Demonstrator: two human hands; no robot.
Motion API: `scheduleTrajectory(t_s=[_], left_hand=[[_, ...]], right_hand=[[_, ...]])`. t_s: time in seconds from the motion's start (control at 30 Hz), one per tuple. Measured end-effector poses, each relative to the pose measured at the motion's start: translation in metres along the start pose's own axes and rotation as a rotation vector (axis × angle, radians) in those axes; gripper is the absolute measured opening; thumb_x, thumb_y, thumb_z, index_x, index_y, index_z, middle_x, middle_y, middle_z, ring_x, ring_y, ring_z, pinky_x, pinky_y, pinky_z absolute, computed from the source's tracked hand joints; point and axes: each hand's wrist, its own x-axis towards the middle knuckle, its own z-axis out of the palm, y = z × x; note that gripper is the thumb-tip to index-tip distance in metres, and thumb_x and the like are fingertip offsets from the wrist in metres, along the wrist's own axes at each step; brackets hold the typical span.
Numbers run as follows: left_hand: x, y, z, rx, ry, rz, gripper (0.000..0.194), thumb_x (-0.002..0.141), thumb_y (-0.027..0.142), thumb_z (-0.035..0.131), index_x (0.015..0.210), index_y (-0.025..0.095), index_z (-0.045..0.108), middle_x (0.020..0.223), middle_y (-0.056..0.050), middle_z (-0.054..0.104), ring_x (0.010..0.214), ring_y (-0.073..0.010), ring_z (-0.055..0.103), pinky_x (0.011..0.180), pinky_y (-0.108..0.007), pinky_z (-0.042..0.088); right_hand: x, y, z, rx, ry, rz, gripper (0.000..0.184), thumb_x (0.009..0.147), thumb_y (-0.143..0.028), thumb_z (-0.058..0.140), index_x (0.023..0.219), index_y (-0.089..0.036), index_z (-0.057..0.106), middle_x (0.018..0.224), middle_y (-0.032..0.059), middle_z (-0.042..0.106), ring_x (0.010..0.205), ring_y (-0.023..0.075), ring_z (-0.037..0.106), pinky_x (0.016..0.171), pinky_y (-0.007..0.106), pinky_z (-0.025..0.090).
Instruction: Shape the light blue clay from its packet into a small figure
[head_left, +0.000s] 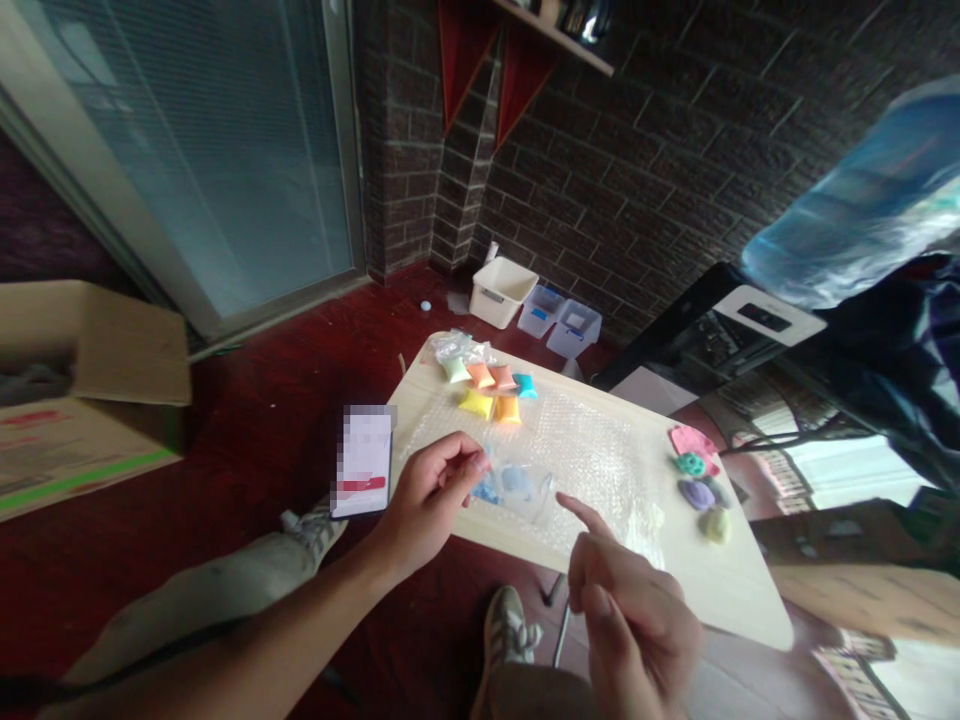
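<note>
My left hand (435, 490) is closed in a pinch, thumb against fingertips, at the left edge of a clear plastic bag (536, 492). Pale blue material (517, 480) shows in the bag, and a darker blue patch (487, 492) lies just beside my fingertips. My right hand (634, 610) hovers nearer to me, index finger stretched toward the bag's right edge and the other fingers curled; I see nothing in it. Beyond the bag lie soft packets, among them a yellow packet (476, 403), an orange packet (508, 409) and a blue packet (526, 385).
Bubble wrap (592, 440) covers much of the pale table (739, 600). At its right lie a pink lump (691, 440), a green lump (690, 464) and a purple lump (697, 494). A phone (366, 460) is by the left edge. Bins (499, 295) stand behind; a cardboard box (90, 400) is left.
</note>
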Motion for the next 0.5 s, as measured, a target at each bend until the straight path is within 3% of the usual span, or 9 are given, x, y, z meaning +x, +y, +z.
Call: scheduleTrajectory(t_s=[0.2,0.4,0.5], left_hand=[[0.000,0.000,-0.001,-0.028,-0.023,-0.036,0.032,0.097,0.046,0.063,0.081,0.019,0.062,0.069,0.003,0.051,0.061,-0.0123,0.048,0.055,-0.023,0.040],[0.001,-0.013,0.002,0.126,-0.070,0.010,0.031,0.100,0.044,0.060,0.082,0.019,0.063,0.068,0.002,0.053,0.060,-0.0120,0.048,0.056,-0.023,0.038],[0.005,-0.022,0.008,0.130,-0.068,-0.007,0.032,0.101,0.044,0.059,0.081,0.019,0.063,0.069,0.001,0.055,0.060,-0.0124,0.049,0.055,-0.023,0.039]], right_hand=[[0.001,0.004,-0.001,-0.110,-0.218,-0.016,0.028,0.091,-0.010,0.050,0.067,-0.024,0.047,0.055,-0.0050,0.043,0.048,0.0137,0.044,0.109,0.064,0.050],[-0.010,0.030,0.004,-0.123,-0.345,-0.067,0.026,0.081,-0.008,0.057,0.068,-0.026,0.045,0.056,-0.0074,0.038,0.048,0.0133,0.040,0.108,0.060,0.051],[-0.013,0.044,0.007,-0.119,-0.444,-0.064,0.026,0.082,-0.011,0.060,0.067,-0.027,0.045,0.055,-0.0075,0.040,0.048,0.0138,0.039,0.101,0.055,0.056]])
